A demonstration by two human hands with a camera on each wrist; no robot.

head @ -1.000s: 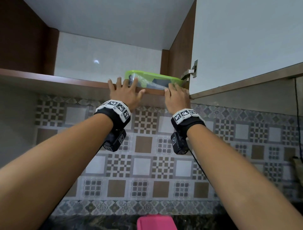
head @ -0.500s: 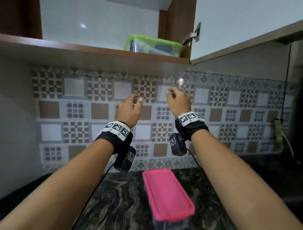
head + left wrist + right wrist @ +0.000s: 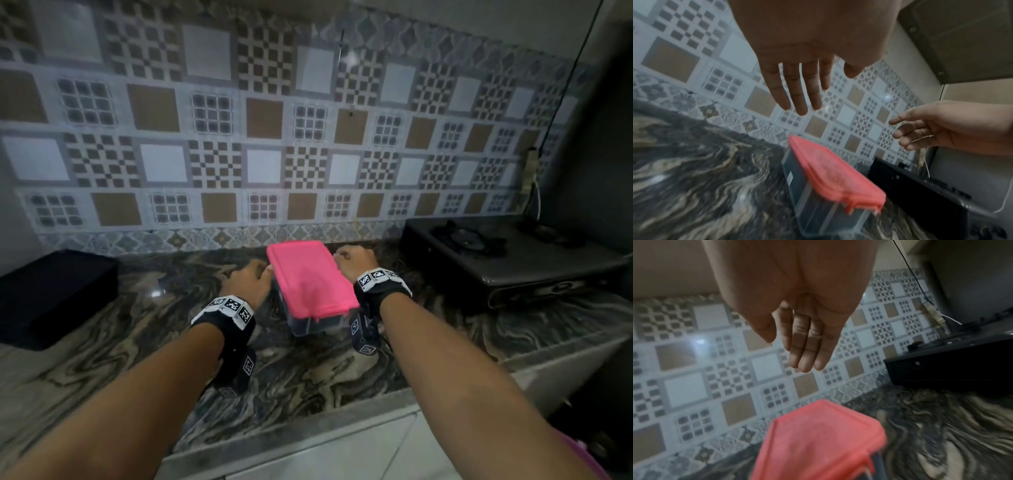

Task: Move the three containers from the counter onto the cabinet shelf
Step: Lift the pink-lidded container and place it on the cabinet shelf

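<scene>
A clear container with a pink lid (image 3: 310,282) stands on the marble counter (image 3: 144,329) near the tiled wall. My left hand (image 3: 262,275) is at its left side and my right hand (image 3: 342,257) at its far right corner. In the left wrist view my left hand (image 3: 797,100) hovers above the container (image 3: 834,175) with fingers straight and spread, holding nothing. The right wrist view shows my right hand (image 3: 805,356) with straight fingers over the pink lid (image 3: 818,443), not touching it. The cabinet shelf is out of view.
A black box (image 3: 51,294) sits on the counter at the left. A dark gas stove (image 3: 507,257) stands to the right, with a cable (image 3: 561,102) hanging above it. The counter's front edge (image 3: 342,421) runs below my forearms.
Both hands left the green-lidded container on the shelf and came down to the counter. My view dropped with them, and the hands now flank the pink-lidded container.
</scene>
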